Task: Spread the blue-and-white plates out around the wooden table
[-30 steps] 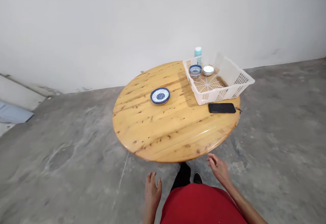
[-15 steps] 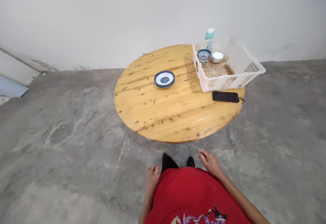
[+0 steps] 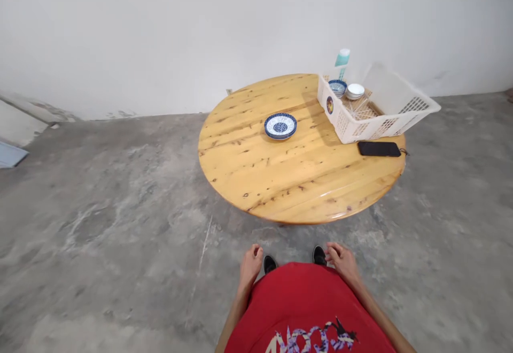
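Observation:
My left hand hangs in front of my body, below the table's near edge, its fingers loosely bent and nothing held. On the other side, my right hand is also free, with relaxed fingers a little apart. Neither touches the round wooden table. A small stack of blue-and-white patterned plates rests near the middle of the tabletop, beyond both hands.
A white plastic basket stands at the table's right, containing stacked blue-patterned bowls and white bowls. Behind it rises a teal bottle. A black phone lies before the basket. A white wall backs the table.
The table and everything on it appear shifted right in view as my head turns left. My left hand has come forward a little; both hands stay empty.

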